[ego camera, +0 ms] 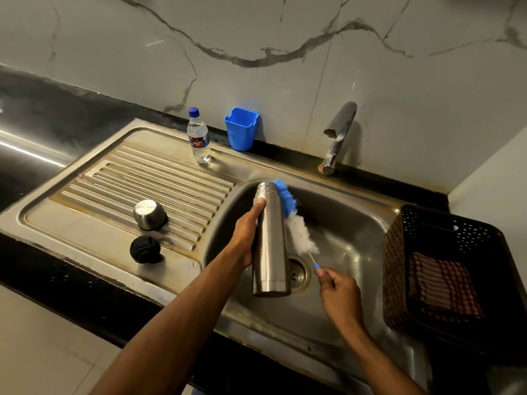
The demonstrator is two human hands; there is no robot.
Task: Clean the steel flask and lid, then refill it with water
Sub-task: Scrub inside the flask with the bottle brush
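Over the sink basin [356, 223], the left hand [245, 238] is gripping the uncapped steel flask [271, 246] while the right hand [339, 292] is pinching the bottle brush [296, 220] against its right side, lid [150, 215] lying on the drainboard [114, 178] to the left.

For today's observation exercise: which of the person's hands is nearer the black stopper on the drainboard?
Left. The left hand grips the flask just right of the black stopper; the right hand is farther right, beyond the flask.

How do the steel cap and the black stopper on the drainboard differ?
The steel cap is shiny metal; the black stopper is dark and matte. The cap looks larger than the stopper. The cap rests on the drainboard's ridges, farther from the person; the stopper sits nearer, on the flat edge. Both are round, apart from each other, and off the flask.
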